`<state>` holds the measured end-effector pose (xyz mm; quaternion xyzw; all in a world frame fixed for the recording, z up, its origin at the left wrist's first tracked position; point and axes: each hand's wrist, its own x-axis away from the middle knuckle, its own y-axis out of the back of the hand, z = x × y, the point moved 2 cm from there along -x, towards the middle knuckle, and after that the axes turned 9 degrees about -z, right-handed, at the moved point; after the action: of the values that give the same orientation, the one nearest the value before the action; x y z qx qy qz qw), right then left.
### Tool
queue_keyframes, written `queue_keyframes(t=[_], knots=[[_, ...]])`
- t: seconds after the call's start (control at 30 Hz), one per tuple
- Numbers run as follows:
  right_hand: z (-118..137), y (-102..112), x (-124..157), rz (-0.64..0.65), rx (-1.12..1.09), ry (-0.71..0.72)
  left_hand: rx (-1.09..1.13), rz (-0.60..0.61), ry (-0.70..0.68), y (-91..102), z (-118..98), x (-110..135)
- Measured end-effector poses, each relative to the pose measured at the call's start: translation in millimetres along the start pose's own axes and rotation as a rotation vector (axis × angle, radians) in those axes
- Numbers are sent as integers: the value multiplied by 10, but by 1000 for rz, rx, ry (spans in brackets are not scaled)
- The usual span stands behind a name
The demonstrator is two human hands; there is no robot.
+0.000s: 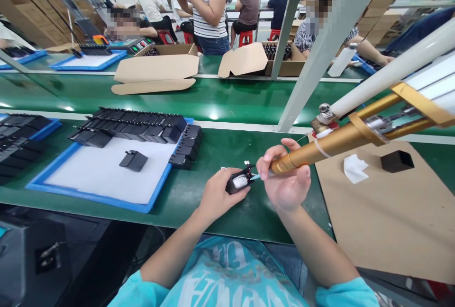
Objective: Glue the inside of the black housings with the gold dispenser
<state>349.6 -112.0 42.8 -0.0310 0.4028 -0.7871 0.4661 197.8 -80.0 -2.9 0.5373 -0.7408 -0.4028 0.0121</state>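
"How does the left hand (218, 191) sit?"

"Its forearm slants up from the lower left. Near the frame's centre, the thumb and fingers close around a black casing (235, 184), the thumb on the near side."

"And the right hand (285, 186)?"

"Just right of centre, palm turned up, fingers curled about the front end of a gold tool (309, 153). That forearm leans up and left from the lower right, while the tool slants down from the upper right."

"Do tool and casing meet?"

"A narrow pale blue piece (255, 177) lies between them; I can't tell exactly what it touches."

"What's around?"

"A blue-rimmed tray (92, 174) at left, with black units (142, 126) along its far side, and a cardboard sheet (387, 217) at right."
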Motion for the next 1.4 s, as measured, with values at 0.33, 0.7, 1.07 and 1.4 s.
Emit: queue_keyframes(t=[0.33,0.7,1.07,1.4], knots=[[-16,1,5,29,3,32,27,6,23,17,-31,11],[4,-10,9,17,0,11,46,43,112,-56,2,11],[3,-14,28,2,21,-19,67,97,88,-290,-52,30],[11,-29,53,23,23,-14,95,25,25,-369,-118,-21]])
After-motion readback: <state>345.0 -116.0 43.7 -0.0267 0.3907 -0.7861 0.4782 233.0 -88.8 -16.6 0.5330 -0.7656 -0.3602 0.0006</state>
